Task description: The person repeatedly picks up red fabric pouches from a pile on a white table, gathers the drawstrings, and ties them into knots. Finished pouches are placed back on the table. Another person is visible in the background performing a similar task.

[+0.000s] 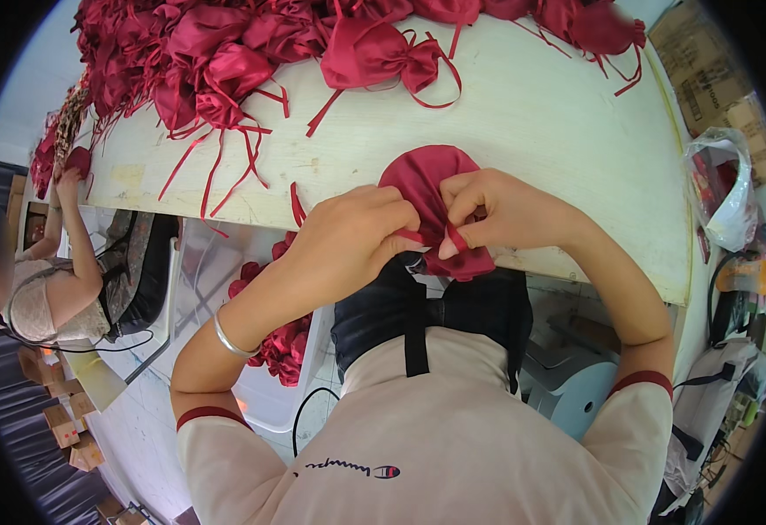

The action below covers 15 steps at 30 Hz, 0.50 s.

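Note:
A dark red satin drawstring pouch (425,172) lies at the front edge of the white table (540,151), its gathered neck hanging over the edge above my lap. On the left of the neck, my left hand (363,230) pinches a red ribbon between thumb and fingers. My right hand (488,210) grips the ribbon (455,237) from the other side, thumb pressed to the fingers close to the gathered cloth. Between the hands the satin is bunched into folds. Part of the neck is hidden behind my fingers.
A heap of red satin pouches (225,52) covers the table's far left, with a single pouch (376,59) nearer. Under the table stands a clear plastic bin (271,407) of pouches. Another person (61,282) sits at left, handling a red pouch. Cardboard boxes (704,85) stand right.

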Each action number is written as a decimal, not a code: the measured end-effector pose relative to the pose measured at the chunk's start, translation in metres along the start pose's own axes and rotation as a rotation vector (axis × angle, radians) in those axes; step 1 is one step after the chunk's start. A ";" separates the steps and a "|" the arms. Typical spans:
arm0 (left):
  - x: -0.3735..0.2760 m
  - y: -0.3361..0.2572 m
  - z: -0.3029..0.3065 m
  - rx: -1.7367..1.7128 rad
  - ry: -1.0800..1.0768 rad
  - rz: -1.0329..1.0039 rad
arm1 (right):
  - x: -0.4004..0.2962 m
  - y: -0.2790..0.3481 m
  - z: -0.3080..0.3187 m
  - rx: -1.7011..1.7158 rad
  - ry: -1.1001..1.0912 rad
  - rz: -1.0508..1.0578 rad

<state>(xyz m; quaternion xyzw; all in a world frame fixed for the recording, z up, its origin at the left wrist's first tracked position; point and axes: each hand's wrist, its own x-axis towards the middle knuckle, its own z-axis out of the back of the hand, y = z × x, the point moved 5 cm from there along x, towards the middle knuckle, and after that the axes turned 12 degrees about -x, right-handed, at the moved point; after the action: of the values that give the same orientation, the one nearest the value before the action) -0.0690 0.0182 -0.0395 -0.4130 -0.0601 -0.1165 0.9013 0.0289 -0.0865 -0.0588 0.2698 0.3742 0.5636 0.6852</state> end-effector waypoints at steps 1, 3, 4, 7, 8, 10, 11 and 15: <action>-0.001 -0.003 0.001 0.020 0.006 -0.027 | 0.000 -0.001 0.000 0.070 -0.009 0.013; -0.004 0.004 0.000 -0.277 -0.007 0.128 | 0.001 -0.004 -0.002 0.210 -0.027 0.039; -0.005 0.008 0.000 -0.426 -0.013 0.205 | 0.000 -0.005 -0.003 0.202 -0.013 0.051; -0.011 0.019 -0.003 -0.858 0.211 0.669 | 0.000 -0.005 -0.004 0.170 0.021 0.086; -0.011 0.025 -0.005 -0.851 0.266 0.681 | 0.000 -0.005 -0.004 0.156 0.027 0.096; -0.013 0.040 0.000 -0.971 0.326 0.879 | 0.002 -0.003 -0.003 0.089 0.029 0.100; -0.014 0.045 0.001 -1.030 0.356 0.979 | 0.002 -0.001 -0.003 0.037 0.025 0.092; -0.016 0.055 -0.012 -0.564 0.562 0.775 | 0.003 -0.002 -0.003 -0.052 0.016 0.052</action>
<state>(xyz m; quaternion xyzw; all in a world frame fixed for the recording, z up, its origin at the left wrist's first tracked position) -0.0705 0.0462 -0.0907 -0.5829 0.3727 0.1064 0.7141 0.0276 -0.0839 -0.0626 0.2571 0.3579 0.5926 0.6743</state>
